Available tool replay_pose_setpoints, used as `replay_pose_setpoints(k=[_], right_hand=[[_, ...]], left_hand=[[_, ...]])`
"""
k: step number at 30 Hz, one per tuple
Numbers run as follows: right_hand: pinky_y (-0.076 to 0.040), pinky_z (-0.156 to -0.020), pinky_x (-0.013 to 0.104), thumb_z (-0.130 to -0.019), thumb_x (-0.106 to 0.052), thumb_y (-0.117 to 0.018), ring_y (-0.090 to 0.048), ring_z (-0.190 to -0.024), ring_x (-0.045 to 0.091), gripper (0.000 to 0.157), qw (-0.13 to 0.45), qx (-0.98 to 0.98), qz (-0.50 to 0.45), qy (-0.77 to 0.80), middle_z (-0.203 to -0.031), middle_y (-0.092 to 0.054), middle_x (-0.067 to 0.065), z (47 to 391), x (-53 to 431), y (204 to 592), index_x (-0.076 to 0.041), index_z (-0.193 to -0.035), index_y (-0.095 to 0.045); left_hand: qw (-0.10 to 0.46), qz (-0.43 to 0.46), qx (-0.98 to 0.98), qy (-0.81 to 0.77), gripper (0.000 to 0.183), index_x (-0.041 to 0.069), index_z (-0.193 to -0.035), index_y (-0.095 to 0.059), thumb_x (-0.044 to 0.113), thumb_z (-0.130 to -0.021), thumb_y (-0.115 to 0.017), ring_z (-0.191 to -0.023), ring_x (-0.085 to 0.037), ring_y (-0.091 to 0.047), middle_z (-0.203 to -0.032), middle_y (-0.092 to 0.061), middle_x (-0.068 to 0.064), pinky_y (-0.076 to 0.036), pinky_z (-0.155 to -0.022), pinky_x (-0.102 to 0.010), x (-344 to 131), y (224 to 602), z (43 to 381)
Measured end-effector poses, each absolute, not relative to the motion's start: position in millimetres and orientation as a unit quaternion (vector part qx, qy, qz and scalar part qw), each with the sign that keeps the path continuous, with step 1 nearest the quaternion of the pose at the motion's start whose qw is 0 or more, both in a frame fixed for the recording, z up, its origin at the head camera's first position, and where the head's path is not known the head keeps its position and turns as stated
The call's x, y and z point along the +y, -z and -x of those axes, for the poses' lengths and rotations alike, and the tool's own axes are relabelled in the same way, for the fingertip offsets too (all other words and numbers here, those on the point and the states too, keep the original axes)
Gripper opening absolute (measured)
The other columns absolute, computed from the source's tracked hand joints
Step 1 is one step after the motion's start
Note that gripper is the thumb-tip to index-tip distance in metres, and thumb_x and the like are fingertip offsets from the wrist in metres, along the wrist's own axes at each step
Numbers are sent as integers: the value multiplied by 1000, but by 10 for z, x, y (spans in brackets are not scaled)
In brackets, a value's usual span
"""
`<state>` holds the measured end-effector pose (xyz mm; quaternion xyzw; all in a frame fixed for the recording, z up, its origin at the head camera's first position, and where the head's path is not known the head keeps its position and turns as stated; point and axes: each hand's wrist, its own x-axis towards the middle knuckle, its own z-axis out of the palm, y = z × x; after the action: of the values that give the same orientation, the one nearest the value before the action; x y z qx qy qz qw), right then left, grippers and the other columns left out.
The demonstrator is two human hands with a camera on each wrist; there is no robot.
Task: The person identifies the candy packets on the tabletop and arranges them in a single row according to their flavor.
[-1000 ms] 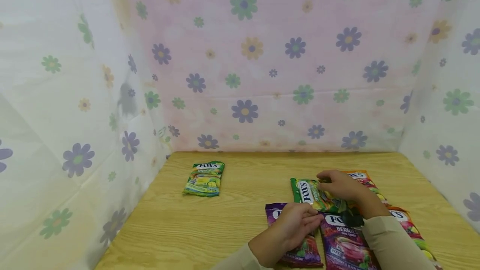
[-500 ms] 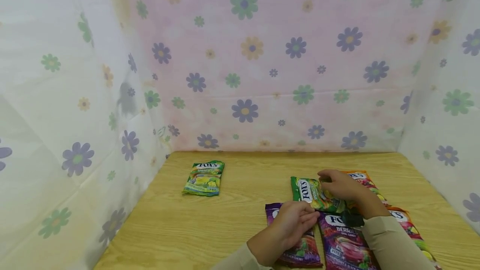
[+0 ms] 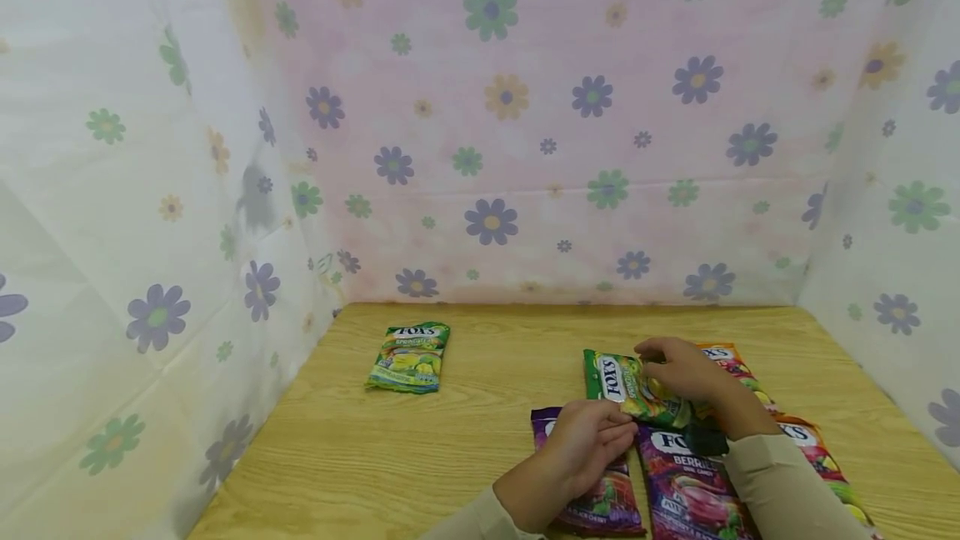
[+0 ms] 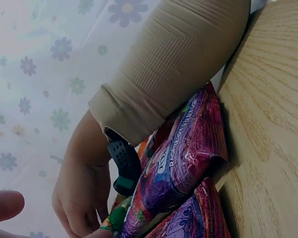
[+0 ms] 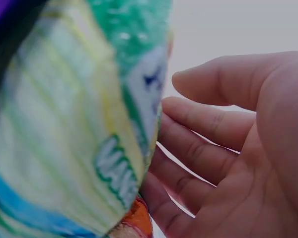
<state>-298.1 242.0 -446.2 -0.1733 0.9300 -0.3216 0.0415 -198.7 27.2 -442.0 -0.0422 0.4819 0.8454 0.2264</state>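
A green Fox's candy bag (image 3: 632, 390) lies sideways between my hands, its near edge by the two purple bags. My right hand (image 3: 682, 369) reaches over its far right part; in the right wrist view the fingertips touch the bag's edge (image 5: 64, 129) and the thumb stands off it. My left hand (image 3: 573, 452) is above the left purple berries bag (image 3: 600, 508), with its fingertips at the green bag's near edge. The left thumb (image 4: 5, 206) is raised apart. The right purple berries bag (image 3: 693, 477) lies partly under my right forearm.
Two orange-topped Fox's bags lie at the right, one behind my right hand (image 3: 738, 367) and one beside the forearm (image 3: 817, 457). Another green bag (image 3: 408, 358) lies at the far left of the wooden table (image 3: 360, 457). Flower-patterned cloth (image 3: 491, 148) surrounds the table.
The green bag's left end has shifted slightly away from me. My left hand has edged slightly forward at its near edge; my right hand has barely moved.
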Motion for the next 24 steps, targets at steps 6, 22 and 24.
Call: replay_pose_setpoints(k=[6, 22, 24], right_hand=[[-54, -96, 59, -103, -14, -61, -66, -115, 39, 35, 19, 933, 180, 311, -126, -70, 20, 3011, 2433, 4496, 2, -133, -65], [-57, -87, 50, -103, -13, -61, -69, -106, 30, 25, -32, 931, 159, 327, -119, -73, 14, 3061, 2431, 4496, -8, -124, -74], [-58, -87, 50, -103, -12, -61, -69, -106, 31, 25, -39, 930, 158, 329, -120, -73, 15, 3047, 2427, 4476, -8, -125, -73]], left_hand=[[231, 26, 492, -839, 57, -20, -144, -37, 7, -98, -57, -139, -51, -48, -145, -48, -39, -38, -117, -60, 255, 4418, 1988], [201, 1, 508, -838, 56, -21, -145, -37, 8, -101, -54, -142, -52, -43, -136, -54, -33, -35, -118, -61, 196, 4310, 1952], [198, -1, 513, -835, 56, -21, -146, -36, 8, -102, -54, -143, -53, -42, -134, -55, -32, -35, -118, -61, 193, 4299, 1945]])
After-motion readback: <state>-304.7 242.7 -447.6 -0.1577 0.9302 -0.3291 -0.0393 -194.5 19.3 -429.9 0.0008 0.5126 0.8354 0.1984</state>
